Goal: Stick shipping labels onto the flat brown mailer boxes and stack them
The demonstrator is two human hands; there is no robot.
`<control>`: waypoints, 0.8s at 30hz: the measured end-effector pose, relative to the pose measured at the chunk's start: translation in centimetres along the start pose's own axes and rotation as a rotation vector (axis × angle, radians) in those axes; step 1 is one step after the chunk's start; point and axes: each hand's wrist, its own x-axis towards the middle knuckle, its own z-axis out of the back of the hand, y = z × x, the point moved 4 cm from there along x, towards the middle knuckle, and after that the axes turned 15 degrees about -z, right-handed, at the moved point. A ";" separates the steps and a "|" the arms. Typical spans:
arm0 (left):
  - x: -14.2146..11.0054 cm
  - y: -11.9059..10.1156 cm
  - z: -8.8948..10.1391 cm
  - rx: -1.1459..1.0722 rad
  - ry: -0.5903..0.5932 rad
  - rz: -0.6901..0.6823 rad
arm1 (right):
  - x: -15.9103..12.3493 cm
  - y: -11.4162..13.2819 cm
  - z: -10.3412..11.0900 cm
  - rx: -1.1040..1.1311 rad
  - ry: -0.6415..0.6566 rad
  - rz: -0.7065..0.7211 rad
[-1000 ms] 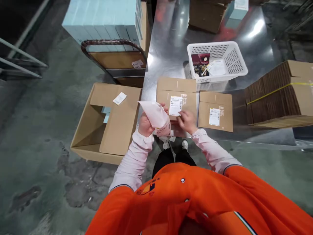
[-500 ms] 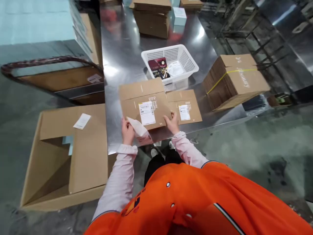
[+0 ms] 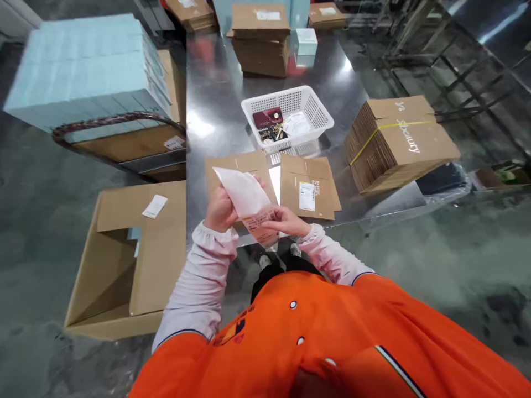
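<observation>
My left hand (image 3: 221, 210) is closed around a strip of shipping labels (image 3: 245, 192), whose upper part is blank white and whose lower end is printed. At the printed end, my right hand (image 3: 289, 222) pinches the strip between thumb and fingers. Beneath it lies a flattened cardboard box (image 3: 232, 162), partly covered by my hands and the strip. To its right are overlapping flattened boxes (image 3: 289, 193); the top one bears a stuck-on shipping label (image 3: 307, 196). A white sheet shows in the gap between them.
A white plastic basket (image 3: 318, 126) with small packets stands behind on the metal table (image 3: 209, 91). A strapped bundle of flat cartons (image 3: 418, 135) sits right. At left are an open carton (image 3: 161, 265) and a cart (image 3: 120, 117) stacked with light-blue boxes (image 3: 91, 66).
A labelled flat box has moved right onto the other one, out of my right hand. Both hands now hold the label strip, raised over another flat box. The view has shifted slightly.
</observation>
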 end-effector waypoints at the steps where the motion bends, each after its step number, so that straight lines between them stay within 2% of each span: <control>1: 0.4 -1.0 1.0 0.147 -0.067 -0.138 | 0.2 0.0 -1.3 0.108 0.000 -0.032; 3: -0.3 -3.0 2.7 0.449 -0.152 -0.467 | 0.1 -0.3 -2.4 0.262 -0.068 -0.098; 4: -1.1 -3.4 3.1 0.554 -0.119 -0.572 | -0.1 -0.5 -2.5 0.297 -0.089 -0.118; 5: -2.1 -3.2 3.1 0.603 -0.034 -0.594 | -0.4 -0.6 -2.4 0.308 -0.099 -0.127; 7: -4.0 -1.2 2.6 0.535 0.109 -0.430 | -0.8 -0.4 -1.8 0.269 -0.136 -0.114; 8: -4.9 0.3 2.2 0.449 0.116 -0.297 | -1.0 -0.1 -1.2 0.215 -0.195 -0.089; 10: -6.5 3.2 1.6 0.268 0.009 -0.075 | -1.1 1.2 0.1 0.019 -0.355 -0.002; 11: -7.0 4.5 1.2 0.194 -0.062 -0.011 | -1.0 2.1 0.6 -0.113 -0.395 0.040; 12: -7.5 5.6 0.9 0.138 -0.120 0.021 | -0.7 2.9 0.8 -0.257 -0.377 0.069; 15: -8.4 7.7 0.1 0.057 -0.267 -0.008 | 0.5 4.7 0.4 -0.643 -0.136 0.071; 16: -8.7 8.2 0.0 0.063 -0.329 -0.030 | 0.8 5.0 0.2 -0.738 -0.093 0.061; 18: -9.2 8.9 0.0 0.114 -0.465 -0.065 | 1.4 5.3 0.0 -0.858 -0.117 0.055; 21: -9.5 9.9 0.7 0.186 -0.642 -0.114 | 2.3 4.6 -0.5 -0.858 -0.177 0.011; 23: -9.2 10.6 1.7 0.133 -0.678 -0.134 | 3.7 3.7 -0.9 -0.775 -0.165 -0.002; 24: -8.9 11.1 2.4 0.068 -0.650 -0.114 | 4.7 3.3 -1.0 -0.730 -0.149 0.006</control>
